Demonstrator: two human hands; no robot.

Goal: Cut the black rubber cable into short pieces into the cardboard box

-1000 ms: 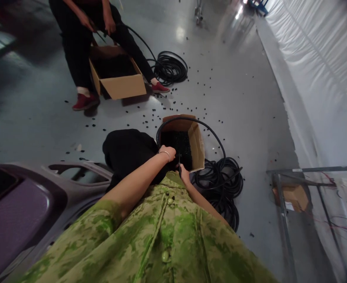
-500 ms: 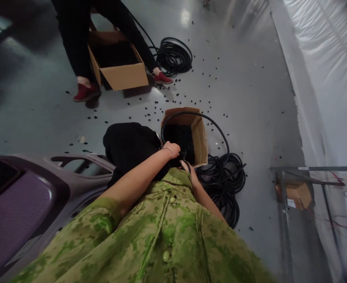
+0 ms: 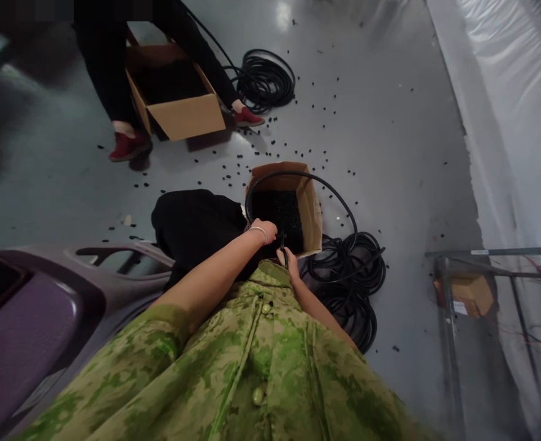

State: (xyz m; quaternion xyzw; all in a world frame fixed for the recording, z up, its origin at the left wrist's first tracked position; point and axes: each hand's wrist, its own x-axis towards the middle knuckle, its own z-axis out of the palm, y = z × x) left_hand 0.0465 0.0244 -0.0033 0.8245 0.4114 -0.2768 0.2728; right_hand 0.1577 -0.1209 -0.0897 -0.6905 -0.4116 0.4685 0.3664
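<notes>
My left hand is closed around a black hose over the near side of a small cardboard box. The hose arches across the box and runs down to a tangled coil on the floor at the right. My right hand, close beside it, is wrapped round dark scissors, their narrow tip pointing up toward the hose end. My fingers partly hide the hose end and the blades. Dark material fills the lower part of the box.
Across from me, a person in black trousers and red shoes straddles a larger cardboard box; a hose coil lies beside them. Small black pieces dot the floor. A purple-grey chair with a phone is left; a metal frame is right.
The scissors now point more upright, and their blades look closer together. My right hand has turned slightly and my left hand stays on the hose. The whole view has shifted a little.
</notes>
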